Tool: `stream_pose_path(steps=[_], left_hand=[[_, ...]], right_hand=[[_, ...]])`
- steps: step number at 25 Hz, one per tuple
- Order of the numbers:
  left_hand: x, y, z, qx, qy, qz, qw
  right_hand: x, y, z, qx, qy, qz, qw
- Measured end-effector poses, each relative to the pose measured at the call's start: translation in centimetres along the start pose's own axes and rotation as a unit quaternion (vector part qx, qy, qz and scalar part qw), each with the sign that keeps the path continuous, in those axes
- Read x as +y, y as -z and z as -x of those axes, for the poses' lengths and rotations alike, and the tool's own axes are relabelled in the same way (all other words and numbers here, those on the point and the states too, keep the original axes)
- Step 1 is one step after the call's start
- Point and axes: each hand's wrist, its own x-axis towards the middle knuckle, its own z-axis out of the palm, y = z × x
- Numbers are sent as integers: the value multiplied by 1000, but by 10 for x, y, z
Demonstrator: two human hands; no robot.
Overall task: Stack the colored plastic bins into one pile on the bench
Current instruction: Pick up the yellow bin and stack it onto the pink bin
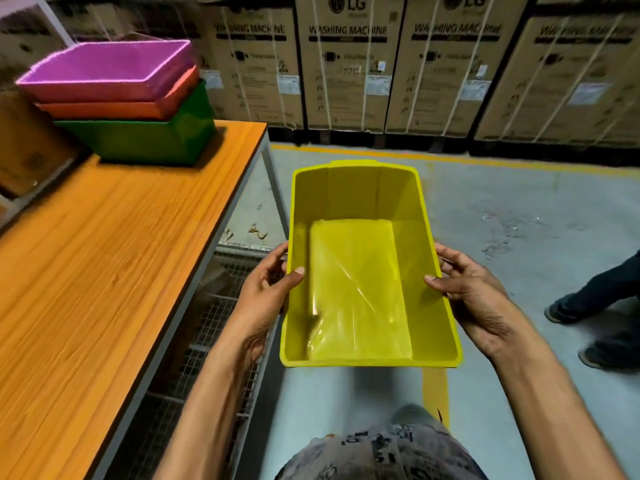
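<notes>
I hold an empty yellow bin [356, 216] over the floor, to the right of the bench. My left hand [266, 289] grips its left rim with the thumb inside. Its right rim is gripped the same way by my right hand [467, 289]. At the far left end of the wooden bench [104, 258] stands a pile of three nested bins: a green bin [149, 140] at the bottom, an orange bin [114, 110] inside it, and a pink bin [104, 69] on top.
Tall cardboard washing-machine boxes [349, 64] line the back wall. A brown cardboard box [24, 143] sits at the bench's left edge. Wire mesh shelving [214, 306] lies under the bench. Another person's legs [602, 306] stand on the grey floor at the right.
</notes>
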Motion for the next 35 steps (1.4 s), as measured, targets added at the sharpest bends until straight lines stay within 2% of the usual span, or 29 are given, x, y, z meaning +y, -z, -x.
stream_pose_path(steps=[6, 14, 18, 22, 26, 32, 35], left_hand=[[24, -32, -99, 56, -75, -33, 995], [74, -117, -222, 195, -119, 30, 973], [101, -127, -255, 252, -149, 34, 956], [133, -110, -285, 295, -182, 35, 938], [179, -75, -306, 336, -227, 47, 913], [248, -18, -329, 390, -282, 36, 876], [274, 10, -337, 434, -313, 40, 844]], right_hand=[[-46, 6, -128, -48, 51, 69, 995], [-155, 19, -311, -154, 103, 163, 969], [-206, -3, -375, -220, 117, 170, 953], [-248, -55, -428, -289, 124, 139, 939], [-286, -124, -460, -353, 88, 87, 927], [-346, -236, -490, -458, 78, 54, 884], [-362, -298, -508, -506, 74, 38, 858]])
